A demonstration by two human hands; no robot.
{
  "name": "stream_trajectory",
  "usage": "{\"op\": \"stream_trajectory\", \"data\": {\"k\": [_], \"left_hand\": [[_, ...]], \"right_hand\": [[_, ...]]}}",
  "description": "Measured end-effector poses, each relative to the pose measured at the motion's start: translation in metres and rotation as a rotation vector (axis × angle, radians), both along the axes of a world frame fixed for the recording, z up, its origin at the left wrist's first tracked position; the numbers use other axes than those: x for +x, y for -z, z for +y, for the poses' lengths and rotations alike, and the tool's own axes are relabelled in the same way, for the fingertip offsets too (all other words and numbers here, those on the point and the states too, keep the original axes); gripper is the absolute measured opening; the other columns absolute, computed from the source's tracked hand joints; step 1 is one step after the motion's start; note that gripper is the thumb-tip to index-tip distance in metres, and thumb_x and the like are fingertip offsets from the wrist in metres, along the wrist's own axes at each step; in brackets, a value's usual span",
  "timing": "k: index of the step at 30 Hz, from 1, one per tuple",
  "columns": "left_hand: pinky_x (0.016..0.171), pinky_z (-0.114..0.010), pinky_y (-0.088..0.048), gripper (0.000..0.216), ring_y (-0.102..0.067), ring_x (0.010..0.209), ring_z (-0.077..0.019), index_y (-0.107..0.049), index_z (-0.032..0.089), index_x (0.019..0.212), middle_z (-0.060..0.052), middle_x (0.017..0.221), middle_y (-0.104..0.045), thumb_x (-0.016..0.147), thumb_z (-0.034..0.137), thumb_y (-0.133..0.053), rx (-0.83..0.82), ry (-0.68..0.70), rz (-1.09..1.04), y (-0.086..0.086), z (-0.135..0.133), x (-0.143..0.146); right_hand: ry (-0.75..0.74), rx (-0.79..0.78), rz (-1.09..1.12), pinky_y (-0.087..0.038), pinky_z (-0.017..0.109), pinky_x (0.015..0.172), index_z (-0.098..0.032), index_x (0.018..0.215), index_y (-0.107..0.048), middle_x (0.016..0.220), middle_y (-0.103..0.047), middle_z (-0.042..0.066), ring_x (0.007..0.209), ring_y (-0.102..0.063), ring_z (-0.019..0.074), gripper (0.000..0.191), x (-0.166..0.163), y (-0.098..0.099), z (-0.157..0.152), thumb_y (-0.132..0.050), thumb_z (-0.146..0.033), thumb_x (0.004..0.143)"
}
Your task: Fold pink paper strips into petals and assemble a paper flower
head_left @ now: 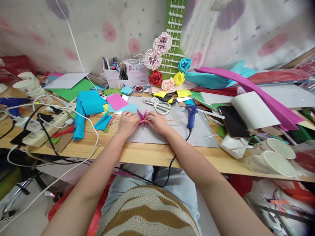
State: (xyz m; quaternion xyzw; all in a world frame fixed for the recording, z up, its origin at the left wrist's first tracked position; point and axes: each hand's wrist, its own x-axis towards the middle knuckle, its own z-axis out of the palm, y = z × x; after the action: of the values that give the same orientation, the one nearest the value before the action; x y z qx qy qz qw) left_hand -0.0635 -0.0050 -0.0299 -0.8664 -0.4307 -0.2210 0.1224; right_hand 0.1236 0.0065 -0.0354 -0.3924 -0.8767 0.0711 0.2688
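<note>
Between my hands, low over the grey cutting mat (201, 135), is a small magenta paper flower (142, 114) with pointed petals spread upward. My left hand (129, 123) pinches its left side, fingers curled. From the right, my right hand (156, 122) pinches the other side. The fingertips hide the flower's lower part. Just beyond my right hand lie scissors (159, 106) with pale handles. A blue glue gun (191, 116) rests on the mat to the right, its black cord running off the table's front edge. A thin wooden stick (173, 120) lies beside my right wrist.
Blue crepe paper (92, 102) and a power strip (49, 126) with tangled cables lie left. A phone (233, 121) and paper cups (269, 163) are on the right. Behind stand a pen box (110, 72) and a green guitar-shaped craft (175, 29) with paper flowers.
</note>
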Motion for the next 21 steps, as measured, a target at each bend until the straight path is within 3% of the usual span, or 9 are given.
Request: {"op": "stream_trajectory", "data": {"k": [6,12,21], "left_hand": [[0.082,-0.039,-0.033,0.023,-0.054,0.082,-0.0193,-0.065,0.022,0.076,-0.002,0.079,-0.069,0.086,0.034,-0.048,-0.02,-0.023,-0.045,0.0,-0.001,-0.001],[0.085,-0.04,-0.033,0.01,-0.055,0.085,-0.0201,-0.063,0.022,0.081,-0.002,0.085,-0.068,0.077,0.028,-0.056,-0.111,-0.048,-0.115,-0.002,-0.005,0.006],[0.086,-0.041,-0.032,0.022,-0.051,0.089,-0.0215,-0.064,0.023,0.087,-0.003,0.088,-0.064,0.069,0.015,-0.053,-0.193,-0.029,-0.145,-0.014,-0.003,0.0]], "right_hand": [[-0.016,0.017,0.031,-0.041,0.025,0.071,-0.018,0.088,-0.061,0.097,-0.06,0.005,0.088,-0.056,0.0156,0.012,0.002,0.0,0.0,-0.055,-0.028,0.084],[-0.03,0.042,0.048,-0.04,0.027,0.073,-0.019,0.083,-0.06,0.093,-0.061,0.006,0.088,-0.054,0.0164,0.007,0.0,0.0,-0.001,-0.054,-0.023,0.084],[-0.082,0.099,0.028,-0.04,0.03,0.074,-0.019,0.083,-0.061,0.091,-0.061,0.006,0.087,-0.052,0.0179,0.009,0.005,0.0,-0.001,-0.053,-0.022,0.084]]}}
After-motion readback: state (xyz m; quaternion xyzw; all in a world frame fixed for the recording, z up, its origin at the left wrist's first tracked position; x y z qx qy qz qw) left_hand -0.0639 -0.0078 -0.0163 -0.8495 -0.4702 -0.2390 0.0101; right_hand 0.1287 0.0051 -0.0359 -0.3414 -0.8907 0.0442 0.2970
